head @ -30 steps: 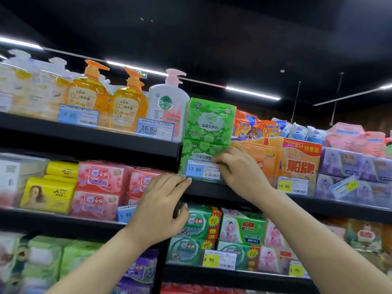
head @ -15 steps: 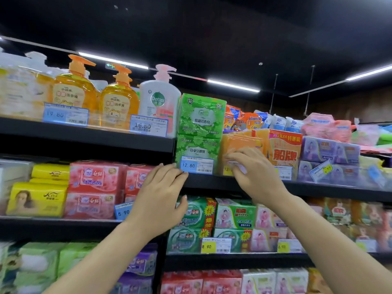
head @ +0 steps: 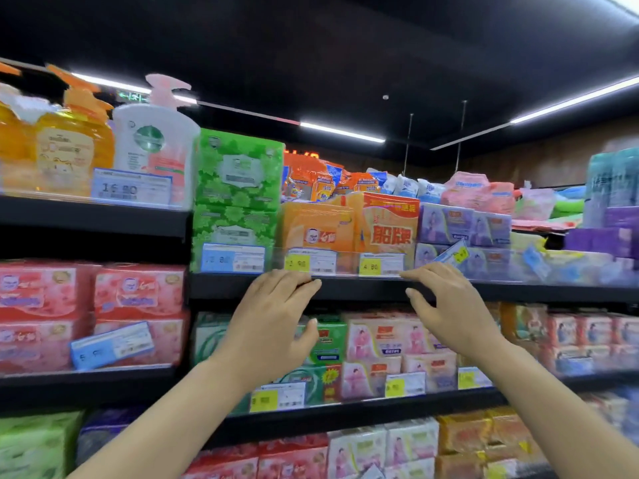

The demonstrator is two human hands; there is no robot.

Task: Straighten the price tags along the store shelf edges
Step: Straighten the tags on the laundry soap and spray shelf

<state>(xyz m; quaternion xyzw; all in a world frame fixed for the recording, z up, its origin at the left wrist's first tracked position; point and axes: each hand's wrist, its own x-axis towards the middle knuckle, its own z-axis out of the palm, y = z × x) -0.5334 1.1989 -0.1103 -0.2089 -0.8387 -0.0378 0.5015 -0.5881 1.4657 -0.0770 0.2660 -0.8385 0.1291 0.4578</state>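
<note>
Price tags line the black shelf edge (head: 363,288): a blue 12.80 tag (head: 232,258), a yellow tag (head: 310,262) and a yellow 4.80 tag (head: 381,264), all sitting level. Further right, a tilted tag with a yellow patch (head: 452,253) and a tilted blue tag (head: 536,261) lean askew. My left hand (head: 273,316) is open, its fingertips at the shelf edge just under the yellow tag. My right hand (head: 446,305) is open too, fingertips on the edge below the 4.80 tag. A blue 5.90 tag (head: 112,344) hangs crooked on the lower left shelf.
Soap bottles (head: 152,146) stand on the upper left shelf behind a 16.80 tag (head: 131,188). Green (head: 238,181), orange (head: 318,226) and purple (head: 463,226) soap packs fill the middle shelf. Lower shelves hold more packs and yellow tags (head: 276,395). The picture is motion-blurred.
My right hand left the tags and dropped to the shelf edge further right. My left hand rose to that edge. The view shifted right.
</note>
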